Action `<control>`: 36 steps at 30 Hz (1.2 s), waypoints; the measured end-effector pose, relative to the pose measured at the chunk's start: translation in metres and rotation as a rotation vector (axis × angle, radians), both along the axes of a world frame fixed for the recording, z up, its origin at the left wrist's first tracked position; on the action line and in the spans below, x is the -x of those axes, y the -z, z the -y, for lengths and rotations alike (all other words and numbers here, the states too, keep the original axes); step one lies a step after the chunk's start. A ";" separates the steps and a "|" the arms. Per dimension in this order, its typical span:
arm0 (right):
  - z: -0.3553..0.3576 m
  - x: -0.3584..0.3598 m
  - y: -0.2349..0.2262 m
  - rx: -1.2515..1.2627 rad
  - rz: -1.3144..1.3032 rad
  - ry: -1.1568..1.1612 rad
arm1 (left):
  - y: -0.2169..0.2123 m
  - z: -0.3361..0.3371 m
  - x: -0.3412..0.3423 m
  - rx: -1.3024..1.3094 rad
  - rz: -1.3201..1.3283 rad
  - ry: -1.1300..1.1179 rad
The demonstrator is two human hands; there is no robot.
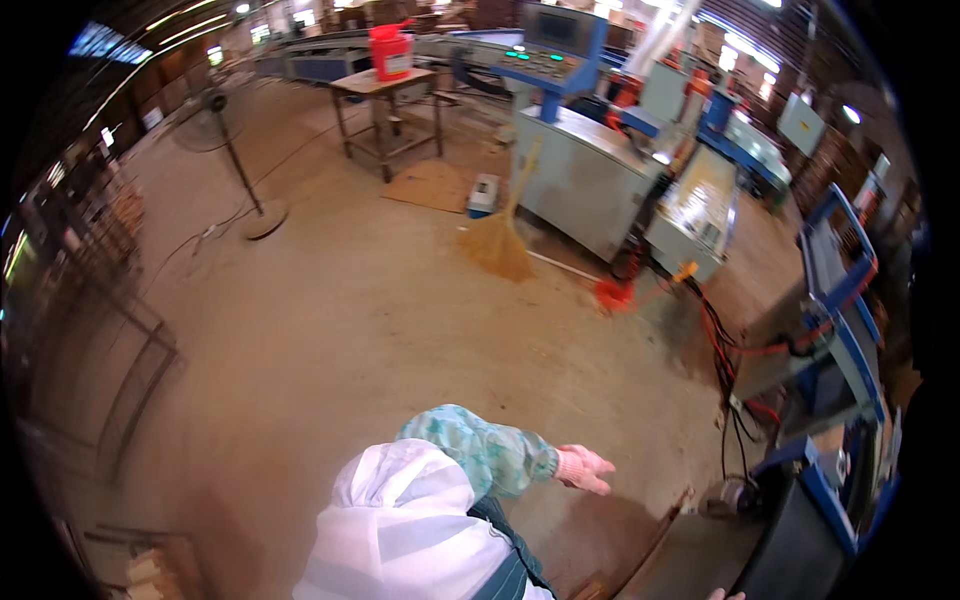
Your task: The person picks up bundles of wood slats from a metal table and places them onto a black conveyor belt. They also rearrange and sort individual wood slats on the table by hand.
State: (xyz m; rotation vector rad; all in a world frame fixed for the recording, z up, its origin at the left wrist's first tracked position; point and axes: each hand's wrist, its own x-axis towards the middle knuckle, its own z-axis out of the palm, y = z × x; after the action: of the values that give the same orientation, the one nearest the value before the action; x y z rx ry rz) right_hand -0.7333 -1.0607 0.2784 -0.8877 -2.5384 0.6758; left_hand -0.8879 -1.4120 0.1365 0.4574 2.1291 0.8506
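Down toward the lower right of the frame, a machine with a sloping black panel [790, 545] and blue edging is the thing nearest the person's hands. Just left of that panel, at the bottom edge, only a sliver of the right hand [727, 595] shows; I cannot tell whether its fingers are spread or closed, or whether they touch the panel. Lower centre, the left hand [585, 470] reaches out over the floor with its fingers extended, loosely parted, and nothing in them that I can see. A ribbed pink cuff ends its green patterned sleeve [485, 450], and white cloth [400, 500] covers the upper arm.

Above the panel, at the right side, leans a blue-edged frame [838, 255], and black and red cables [718, 345] hang beside it. Higher up, right of centre, a straw broom [495, 250] rests against a grey cabinet [585, 180], near a small white-and-blue box [483, 193]. Top centre, a blue console [548, 60] shows lit green buttons. To its left, a red bucket [391, 57] sits on a wooden bench [352, 86]. Upper left, a standing fan [215, 103] rises from a round base on the brown floor [330, 300].
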 end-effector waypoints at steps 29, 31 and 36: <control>0.140 -0.377 0.174 0.621 0.079 0.087 | 0.036 0.092 -0.267 0.305 -0.088 0.294; 0.148 -0.385 0.185 0.685 0.082 0.044 | 0.055 0.100 -0.284 0.280 -0.154 0.269; 0.158 -0.396 0.206 0.862 0.131 -0.048 | 0.071 0.102 -0.293 0.317 -0.201 0.245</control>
State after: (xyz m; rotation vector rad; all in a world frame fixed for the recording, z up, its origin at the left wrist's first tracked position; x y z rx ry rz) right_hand -0.3374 -1.2187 0.0725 -1.1384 -2.3490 1.8467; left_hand -0.5949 -1.5144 0.0657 0.6402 2.2791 0.3318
